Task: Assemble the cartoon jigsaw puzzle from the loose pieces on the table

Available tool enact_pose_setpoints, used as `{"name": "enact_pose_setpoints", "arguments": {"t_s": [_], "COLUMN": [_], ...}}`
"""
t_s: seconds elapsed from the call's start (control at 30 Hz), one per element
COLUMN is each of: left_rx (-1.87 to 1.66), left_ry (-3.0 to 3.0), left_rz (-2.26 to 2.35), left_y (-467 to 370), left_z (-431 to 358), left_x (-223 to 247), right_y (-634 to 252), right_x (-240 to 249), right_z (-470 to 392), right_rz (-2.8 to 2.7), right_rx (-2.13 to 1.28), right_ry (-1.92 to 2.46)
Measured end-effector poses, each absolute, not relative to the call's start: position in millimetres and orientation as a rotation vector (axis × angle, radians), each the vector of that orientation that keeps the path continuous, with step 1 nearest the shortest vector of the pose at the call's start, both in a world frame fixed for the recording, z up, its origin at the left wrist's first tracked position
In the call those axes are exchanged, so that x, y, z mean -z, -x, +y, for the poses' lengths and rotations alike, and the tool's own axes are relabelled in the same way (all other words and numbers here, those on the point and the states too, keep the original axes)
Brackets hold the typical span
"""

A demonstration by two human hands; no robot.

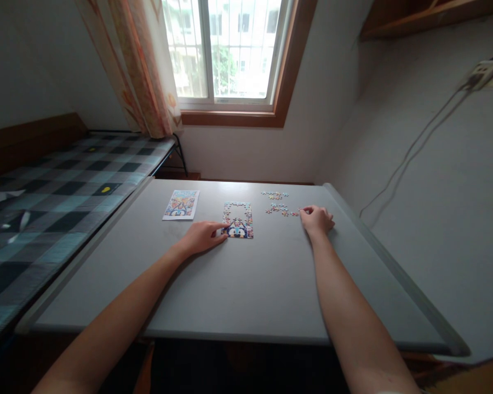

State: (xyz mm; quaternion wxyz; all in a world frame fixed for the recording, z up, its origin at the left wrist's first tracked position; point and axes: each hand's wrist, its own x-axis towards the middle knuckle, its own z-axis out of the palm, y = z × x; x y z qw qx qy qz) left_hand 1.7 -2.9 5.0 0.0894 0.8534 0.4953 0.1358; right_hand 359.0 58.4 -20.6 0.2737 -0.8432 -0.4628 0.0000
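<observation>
A small jigsaw puzzle (pixel 248 221) lies flat on the table, its frame and lower part joined, with a gap in the upper middle. My left hand (pixel 203 237) rests at its lower left edge, index finger and thumb apart and touching it. Loose puzzle pieces (pixel 277 208) are spread in two clusters to the right of the puzzle. At the right end of the nearer cluster, my right hand (pixel 315 219) pinches a puzzle piece (pixel 301 210), mostly covered by the fingertips. A printed picture sheet (pixel 181 205) with a similar design lies left of the puzzle.
The grey table (pixel 238 295) has raised side edges. A bed with a checked cover (pixel 119 158) stands along the left. Beyond the table are a window (pixel 225 54) and a patterned curtain (pixel 135 71). A cable (pixel 414 142) hangs on the right wall.
</observation>
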Motion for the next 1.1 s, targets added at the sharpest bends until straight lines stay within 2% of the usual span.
{"name": "enact_pose_setpoints", "arguments": {"t_s": [1.1], "left_rx": [-0.408], "left_ry": [-2.544], "left_rz": [1.476], "left_y": [-1.3], "left_z": [-3.4], "left_x": [-4.9], "right_y": [-360.9], "right_x": [22.3], "right_z": [61.2], "right_rz": [-1.216], "right_rx": [-0.061], "right_ry": [2.229]}}
